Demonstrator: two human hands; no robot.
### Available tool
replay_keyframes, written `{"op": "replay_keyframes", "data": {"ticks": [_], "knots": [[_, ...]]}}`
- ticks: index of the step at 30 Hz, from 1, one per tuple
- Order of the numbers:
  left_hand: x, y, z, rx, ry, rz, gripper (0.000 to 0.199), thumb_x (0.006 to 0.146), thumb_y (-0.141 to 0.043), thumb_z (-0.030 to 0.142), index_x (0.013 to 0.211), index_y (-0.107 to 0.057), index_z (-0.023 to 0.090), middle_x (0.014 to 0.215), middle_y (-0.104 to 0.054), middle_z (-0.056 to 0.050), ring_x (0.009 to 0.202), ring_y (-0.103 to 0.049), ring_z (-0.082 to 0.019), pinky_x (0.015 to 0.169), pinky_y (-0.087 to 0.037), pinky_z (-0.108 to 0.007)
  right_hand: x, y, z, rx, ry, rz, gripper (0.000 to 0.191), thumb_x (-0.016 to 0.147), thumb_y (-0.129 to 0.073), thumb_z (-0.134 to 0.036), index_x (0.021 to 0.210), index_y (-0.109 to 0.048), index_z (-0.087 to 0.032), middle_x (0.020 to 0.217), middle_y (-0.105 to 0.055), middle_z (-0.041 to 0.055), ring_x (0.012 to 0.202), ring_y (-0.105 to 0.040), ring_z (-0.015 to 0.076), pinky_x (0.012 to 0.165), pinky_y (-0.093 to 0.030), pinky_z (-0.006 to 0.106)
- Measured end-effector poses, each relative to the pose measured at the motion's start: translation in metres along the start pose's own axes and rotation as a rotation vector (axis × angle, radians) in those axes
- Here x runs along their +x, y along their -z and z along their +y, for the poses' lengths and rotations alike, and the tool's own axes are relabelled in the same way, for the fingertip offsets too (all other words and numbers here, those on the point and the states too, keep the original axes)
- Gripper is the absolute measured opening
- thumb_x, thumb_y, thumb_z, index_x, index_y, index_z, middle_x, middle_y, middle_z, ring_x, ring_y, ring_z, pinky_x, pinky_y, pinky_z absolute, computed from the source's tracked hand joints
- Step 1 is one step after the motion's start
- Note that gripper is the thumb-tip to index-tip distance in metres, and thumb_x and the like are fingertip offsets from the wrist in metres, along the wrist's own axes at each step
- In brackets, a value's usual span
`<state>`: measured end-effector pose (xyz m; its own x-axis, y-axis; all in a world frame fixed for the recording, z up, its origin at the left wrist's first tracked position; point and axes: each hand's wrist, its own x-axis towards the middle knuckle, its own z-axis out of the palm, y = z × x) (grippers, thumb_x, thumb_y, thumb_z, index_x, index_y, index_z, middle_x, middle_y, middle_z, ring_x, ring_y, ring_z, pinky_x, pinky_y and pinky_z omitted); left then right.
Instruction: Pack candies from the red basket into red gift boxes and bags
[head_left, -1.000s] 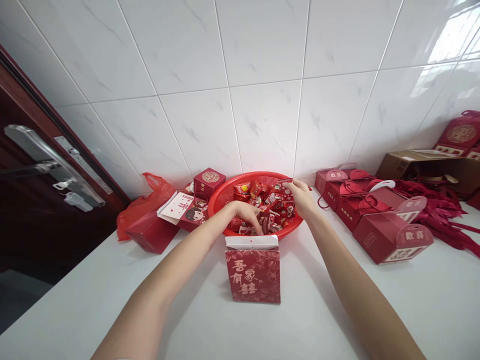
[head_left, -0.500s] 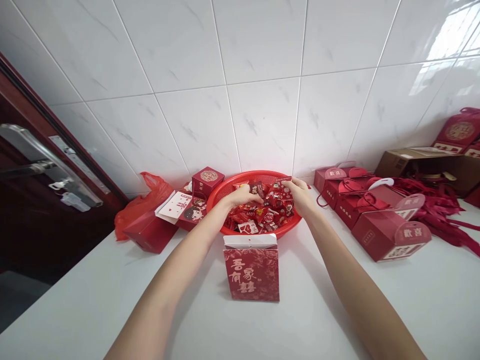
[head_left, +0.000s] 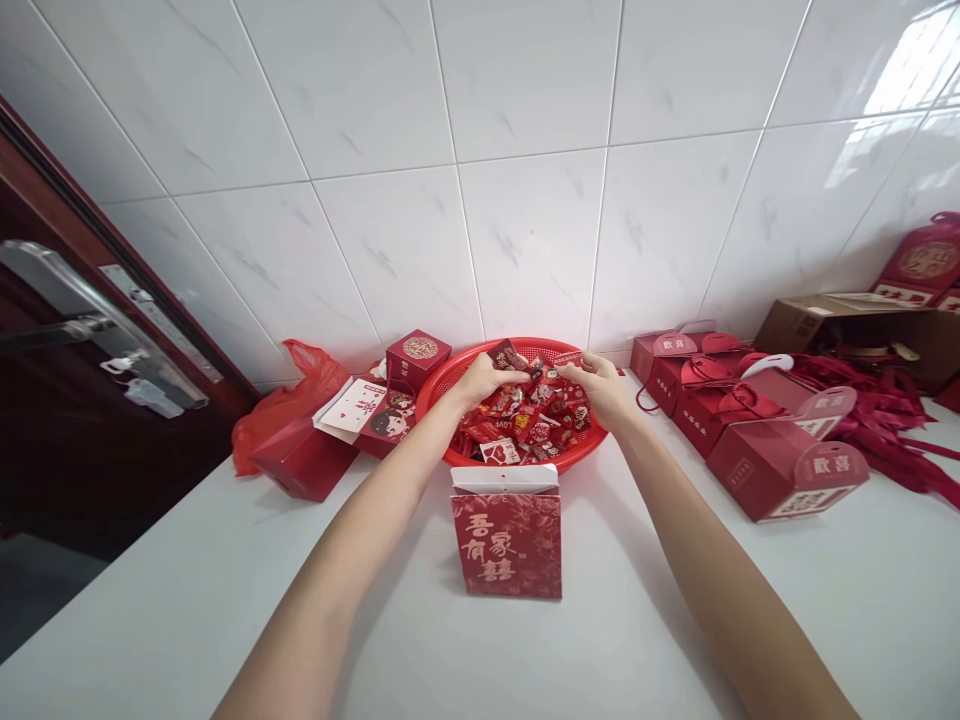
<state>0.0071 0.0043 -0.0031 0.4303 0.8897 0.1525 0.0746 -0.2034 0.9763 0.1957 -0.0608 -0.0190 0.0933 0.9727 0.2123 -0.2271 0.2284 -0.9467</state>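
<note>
A red plastic basket (head_left: 439, 385) full of small wrapped candies (head_left: 529, 425) stands against the wall. Over its left part is my left hand (head_left: 484, 382), closed on a dark red candy packet (head_left: 506, 355). My right hand (head_left: 596, 385), at the basket's right side, pinches a red candy packet (head_left: 568, 360). Both hands are close together above the candies. In front of the basket, between my forearms, a red paper box (head_left: 508, 545) with pale characters stands upright, its white top flap (head_left: 506, 480) raised.
Left of the basket lie a small red box (head_left: 418, 358), white cards (head_left: 360, 408), a larger red box (head_left: 307, 465) and a red plastic bag (head_left: 289, 400). Red gift boxes (head_left: 780, 465), dark red ribbons (head_left: 877, 410) and a cardboard box (head_left: 795, 325) are at the right of the white table (head_left: 585, 650).
My left hand has risen slightly, and the dark packet in it is lifted above the candies. My right hand has shifted a little, its packet still between the fingers. The view has moved slightly.
</note>
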Motion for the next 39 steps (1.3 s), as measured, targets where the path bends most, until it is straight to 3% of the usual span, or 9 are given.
{"op": "replay_keyframes", "data": {"ticks": [8, 14, 20, 26, 39], "knots": [[-0.0013, 0.0011, -0.0001, 0.013, -0.061, -0.056, 0.043, 0.051, -0.087, 0.031, 0.087, -0.07, 0.014, 0.088, -0.075, -0.004, 0.09, -0.067, -0.021, 0.092, -0.05, -0.037, 0.0004, -0.0004, -0.0019, -0.013, -0.067, -0.033, 0.031, 0.056, -0.081, -0.03, 0.085, -0.073, -0.021, 0.077, -0.074, 0.0009, 0.073, -0.07, 0.0207, 0.069, -0.056, 0.034], [-0.0048, -0.0012, 0.003, 0.048, 0.072, -0.158, 0.052, 0.059, -0.085, 0.037, 0.104, -0.073, 0.014, 0.089, -0.075, -0.005, 0.081, -0.067, -0.019, 0.082, -0.052, -0.034, -0.0016, -0.0026, -0.0024, -0.069, -0.01, -0.046, 0.022, 0.058, -0.077, -0.032, 0.076, -0.071, -0.021, 0.074, -0.073, 0.0002, 0.07, -0.067, 0.0194, 0.069, -0.054, 0.033], [-0.0047, -0.0016, 0.0048, 0.227, -0.001, -0.21, 0.036, 0.063, -0.084, 0.039, 0.089, -0.078, 0.015, 0.096, -0.077, -0.006, 0.095, -0.068, -0.022, 0.088, -0.05, -0.032, -0.0004, -0.002, -0.0001, -0.084, -0.006, -0.066, 0.02, 0.057, -0.077, -0.031, 0.074, -0.071, -0.021, 0.074, -0.073, 0.0006, 0.069, -0.065, 0.0194, 0.066, -0.053, 0.032], [-0.0033, 0.0019, 0.001, 0.287, -0.066, -0.182, 0.036, 0.064, -0.082, 0.043, 0.084, -0.081, 0.013, 0.086, -0.077, -0.006, 0.087, -0.068, -0.022, 0.083, -0.05, -0.032, 0.001, -0.001, 0.0014, -0.082, -0.017, -0.079, 0.02, 0.058, -0.077, -0.03, 0.076, -0.073, -0.021, 0.075, -0.073, 0.0006, 0.069, -0.066, 0.0196, 0.063, -0.053, 0.031], [-0.0059, -0.0064, 0.0021, 0.073, -0.001, -0.178, 0.042, 0.06, -0.084, 0.053, 0.075, -0.081, 0.014, 0.083, -0.078, -0.009, 0.077, -0.068, -0.02, 0.078, -0.052, -0.033, 0.0011, 0.0012, 0.0047, -0.06, 0.052, 0.017, 0.022, 0.06, -0.075, -0.032, 0.077, -0.069, -0.021, 0.073, -0.073, 0.0001, 0.069, -0.067, 0.0205, 0.068, -0.053, 0.033]]}}
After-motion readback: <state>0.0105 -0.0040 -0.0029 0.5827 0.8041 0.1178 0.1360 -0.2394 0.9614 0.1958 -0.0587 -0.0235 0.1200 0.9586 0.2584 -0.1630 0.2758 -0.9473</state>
